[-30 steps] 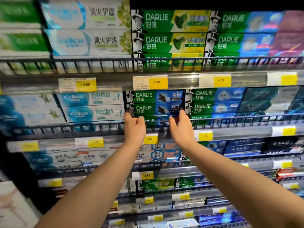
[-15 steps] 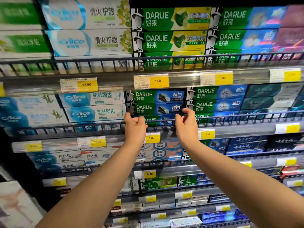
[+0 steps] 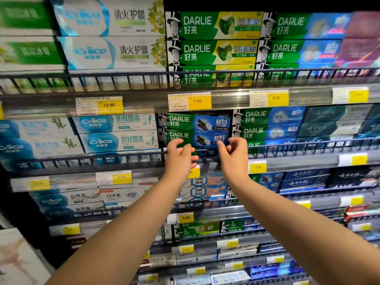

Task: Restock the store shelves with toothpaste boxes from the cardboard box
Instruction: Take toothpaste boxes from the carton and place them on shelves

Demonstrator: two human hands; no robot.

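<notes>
A stack of green-and-blue Darlie toothpaste boxes (image 3: 197,123) lies on the second shelf, behind the black wire rail (image 3: 287,144). My left hand (image 3: 178,159) hovers just in front of the stack's lower left end, fingers loosely curled and empty. In front of the lower right end, my right hand (image 3: 234,159) is held the same way, holding nothing. Both hands are level with the rail and partly cover the lowest box. The cardboard box is out of view.
Shelves (image 3: 226,99) above and below are packed with other toothpaste: white Cnice boxes (image 3: 117,130) to the left, more Darlie boxes (image 3: 267,124) to the right. Yellow price tags (image 3: 199,101) line each shelf edge. A pale object (image 3: 16,258) sits at lower left.
Both hands gripped the ends of the lower Darlie box at the rail earlier. Now they have let go and pulled back slightly, fingers spread loose.
</notes>
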